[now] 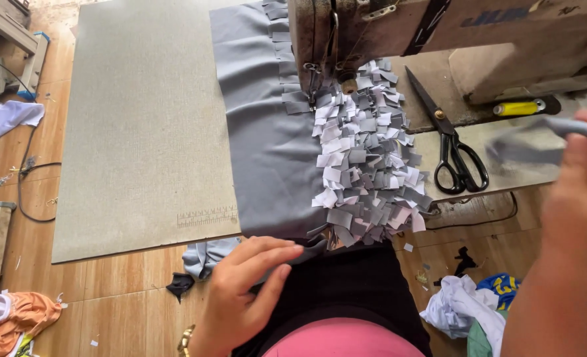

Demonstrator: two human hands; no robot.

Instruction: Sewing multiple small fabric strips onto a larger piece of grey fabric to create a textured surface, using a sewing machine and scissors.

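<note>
- View from above onto a sewing table (141,132) with a pale grey-beige top; a small printed ruler scale sits near its front edge.
- A sheet of grey fabric (260,152) lies on the table, running from the far edge to the near edge, where it hangs over towards the person's lap.
- Beside the fabric on the right lies a dense heap of small square labels (366,158), grey and white, overlapping like scales; a column of grey ones follows the fabric's edge up to the needle area.
- A worn brown sewing machine (386,33) fills the top right, its needle (313,92) standing at the fabric's edge.
- Black-handled scissors (455,149) lie on the table right of the labels, blades pointing away from the person.
- A yellow-and-black tool (525,107) lies just beyond the scissors, by the machine base.
- The left hand (247,291) is low at the near edge, fingers loosely curled, fingertips touching the hanging end of the grey fabric; whether it pinches it cannot be told.
- The right hand (578,198) is raised at the right, blurred, thumb and fingers pinched on a narrow grey strip (538,139) stretching leftward above the table.
- The hands are well apart.
- On the wooden floor: an orange and white cloth (9,320) at bottom left, white and blue cloth (472,304) at bottom right, and scattered scraps.
</note>
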